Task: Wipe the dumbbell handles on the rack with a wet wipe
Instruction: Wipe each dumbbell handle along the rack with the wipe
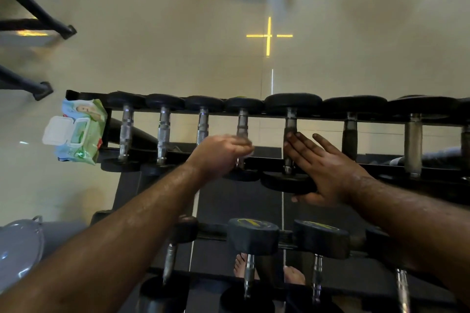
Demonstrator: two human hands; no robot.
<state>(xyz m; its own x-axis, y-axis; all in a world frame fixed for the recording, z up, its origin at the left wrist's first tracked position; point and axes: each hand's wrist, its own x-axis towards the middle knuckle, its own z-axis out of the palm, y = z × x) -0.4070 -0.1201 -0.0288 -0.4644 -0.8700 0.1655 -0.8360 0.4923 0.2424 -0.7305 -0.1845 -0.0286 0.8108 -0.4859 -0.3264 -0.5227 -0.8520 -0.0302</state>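
Your left hand [223, 152] is curled around the handle of the fourth dumbbell [243, 122] from the left on the top rail, with a white wet wipe [248, 153] bunched under your fingers; a corner of it shows at your fingertips. The hand looks slightly blurred, which suggests you are rubbing along the knurled steel, and wrapping the wipe round the bar lets it reach the whole circumference at once.

Your right hand [320, 168] lies flat and open, fingers straight and spread, holding nothing. Its fingertips touch the handle of the fifth dumbbell [290, 124], and the palm rests near that dumbbell's front head, probably to steady you, or the weight, while the other hand scrubs.

Both dumbbells sit across the top tier of the black rack [381, 117], heads resting on the front and back rails so the handles bridge the gap and stay reachable. Three smaller dumbbells lie to the left, larger ones to the right. I cannot tell which handles are already clean.

At the rack's left end, a pack of wet wipes [76, 132] rests with its lid flipped open, handy for a fresh sheet. A lower tier of dumbbells [253, 236] runs beneath your forearms, and your bare feet [293, 274] show on the floor below.
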